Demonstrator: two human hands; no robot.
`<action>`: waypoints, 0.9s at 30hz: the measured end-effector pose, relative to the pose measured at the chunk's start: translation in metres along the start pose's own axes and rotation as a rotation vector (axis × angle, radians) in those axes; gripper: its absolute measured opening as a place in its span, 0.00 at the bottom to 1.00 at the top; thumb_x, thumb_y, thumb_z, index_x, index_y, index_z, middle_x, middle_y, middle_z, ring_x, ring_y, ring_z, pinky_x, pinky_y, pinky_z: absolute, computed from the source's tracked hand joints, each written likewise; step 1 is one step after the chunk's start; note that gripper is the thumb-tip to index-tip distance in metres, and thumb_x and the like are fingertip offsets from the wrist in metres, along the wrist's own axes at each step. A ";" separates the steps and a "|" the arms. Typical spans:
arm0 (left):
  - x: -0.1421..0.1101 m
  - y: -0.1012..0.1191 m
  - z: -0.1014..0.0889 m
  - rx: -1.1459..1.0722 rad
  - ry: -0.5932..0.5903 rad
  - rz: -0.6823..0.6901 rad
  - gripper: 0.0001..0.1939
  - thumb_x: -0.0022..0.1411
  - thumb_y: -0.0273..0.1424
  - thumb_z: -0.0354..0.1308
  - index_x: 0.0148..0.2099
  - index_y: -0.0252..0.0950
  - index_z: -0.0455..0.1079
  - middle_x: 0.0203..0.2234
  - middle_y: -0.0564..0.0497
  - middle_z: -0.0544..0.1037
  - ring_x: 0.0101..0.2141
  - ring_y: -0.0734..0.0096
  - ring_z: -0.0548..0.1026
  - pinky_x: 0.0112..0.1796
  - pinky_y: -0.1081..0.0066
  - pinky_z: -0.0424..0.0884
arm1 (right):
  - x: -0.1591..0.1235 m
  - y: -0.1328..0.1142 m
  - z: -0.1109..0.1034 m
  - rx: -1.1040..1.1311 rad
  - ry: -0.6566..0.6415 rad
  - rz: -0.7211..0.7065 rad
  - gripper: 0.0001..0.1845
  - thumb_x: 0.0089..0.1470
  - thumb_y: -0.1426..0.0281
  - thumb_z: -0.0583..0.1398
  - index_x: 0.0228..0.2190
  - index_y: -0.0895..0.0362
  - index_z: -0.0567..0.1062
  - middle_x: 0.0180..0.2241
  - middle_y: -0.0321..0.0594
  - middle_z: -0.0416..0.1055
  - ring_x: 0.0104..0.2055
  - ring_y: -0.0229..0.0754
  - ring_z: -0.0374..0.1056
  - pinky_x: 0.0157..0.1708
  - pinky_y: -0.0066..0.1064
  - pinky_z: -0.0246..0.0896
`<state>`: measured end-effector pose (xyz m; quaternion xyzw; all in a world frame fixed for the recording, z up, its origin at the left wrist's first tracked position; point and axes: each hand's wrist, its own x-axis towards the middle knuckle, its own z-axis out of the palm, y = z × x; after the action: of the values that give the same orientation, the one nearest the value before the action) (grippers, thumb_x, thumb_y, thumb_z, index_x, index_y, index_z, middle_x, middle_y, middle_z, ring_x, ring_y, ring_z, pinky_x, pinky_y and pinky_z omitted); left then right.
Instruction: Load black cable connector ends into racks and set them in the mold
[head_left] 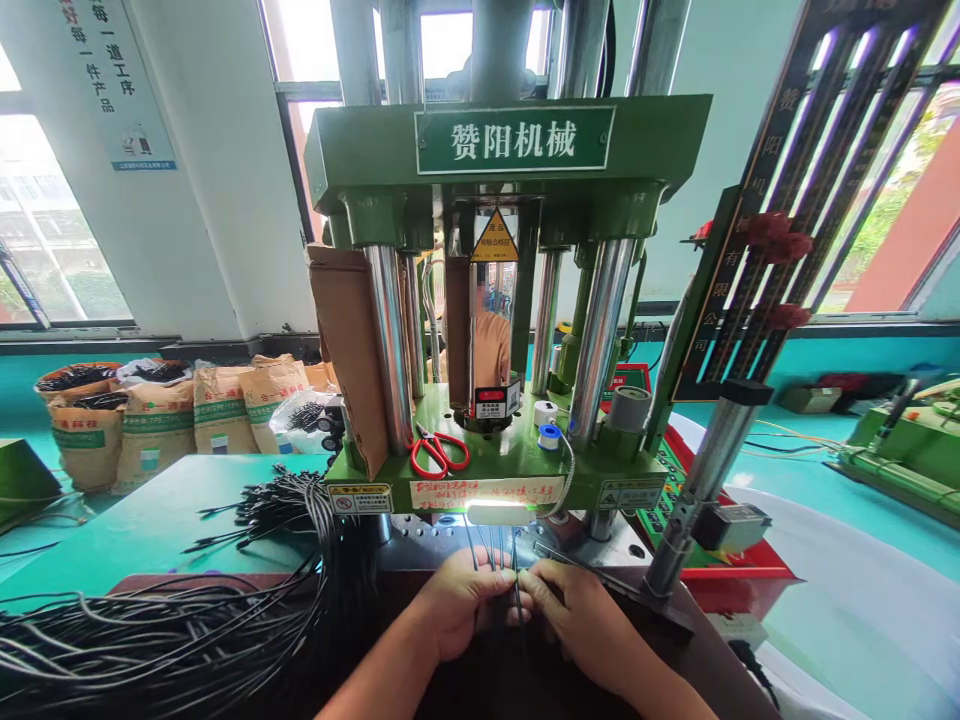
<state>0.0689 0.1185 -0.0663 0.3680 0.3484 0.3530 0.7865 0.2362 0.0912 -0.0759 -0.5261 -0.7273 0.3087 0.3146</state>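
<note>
Several thin black cables (493,545) run from the lit front of the green press down through my fingers. My left hand (459,600) is closed around them, thumb on top, with the cables spread side by side. Right beside it, my right hand (581,615) pinches the rightmost cable between thumb and forefinger, close to the left thumb. The lower cable ends fade into the dark area beneath my hands. Just above, the metal work plate (431,545) sits under a glowing white lamp (497,514).
A big bundle of black cables (187,650) drapes over the table at left. Red-handled scissors (439,453) and a blue-rimmed spool (550,437) lie on the press base (495,465). A metal post (705,480) stands at right, by a red-edged control panel (739,570). Filled sacks (157,430) line the wall.
</note>
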 end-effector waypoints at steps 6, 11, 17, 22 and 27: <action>0.001 -0.001 -0.002 -0.004 -0.007 0.001 0.14 0.48 0.26 0.67 0.35 0.32 0.65 0.24 0.51 0.75 0.27 0.70 0.77 0.34 0.69 0.71 | 0.001 0.000 0.000 -0.001 -0.019 0.009 0.18 0.63 0.63 0.48 0.22 0.54 0.63 0.17 0.29 0.61 0.16 0.34 0.58 0.18 0.25 0.49; 0.003 -0.003 -0.005 -0.006 -0.004 0.003 0.14 0.48 0.26 0.67 0.36 0.32 0.65 0.24 0.51 0.75 0.27 0.68 0.77 0.34 0.68 0.72 | 0.001 -0.002 0.000 0.019 -0.025 0.031 0.18 0.62 0.63 0.48 0.22 0.54 0.63 0.16 0.29 0.62 0.15 0.33 0.58 0.17 0.25 0.48; 0.002 -0.004 -0.004 -0.015 -0.019 0.016 0.13 0.49 0.26 0.67 0.35 0.31 0.67 0.25 0.50 0.75 0.28 0.68 0.77 0.33 0.69 0.71 | 0.001 -0.001 0.001 0.032 -0.028 0.037 0.18 0.63 0.62 0.47 0.23 0.54 0.63 0.16 0.29 0.61 0.15 0.34 0.58 0.17 0.26 0.49; 0.003 -0.007 -0.005 -0.024 -0.007 0.012 0.13 0.49 0.26 0.67 0.35 0.31 0.67 0.25 0.49 0.76 0.28 0.68 0.77 0.33 0.69 0.72 | 0.000 0.000 0.002 -0.005 0.010 0.001 0.20 0.63 0.61 0.47 0.22 0.55 0.65 0.17 0.31 0.64 0.19 0.36 0.61 0.21 0.27 0.52; 0.003 -0.006 -0.007 -0.040 0.018 -0.001 0.12 0.50 0.23 0.65 0.36 0.31 0.66 0.27 0.47 0.77 0.28 0.68 0.77 0.34 0.67 0.72 | 0.006 0.000 -0.005 -0.058 0.114 -0.049 0.17 0.61 0.62 0.49 0.25 0.55 0.69 0.22 0.34 0.70 0.27 0.40 0.66 0.28 0.29 0.57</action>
<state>0.0670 0.1203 -0.0758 0.3490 0.3486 0.3629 0.7905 0.2387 0.0980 -0.0715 -0.5339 -0.7295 0.2490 0.3475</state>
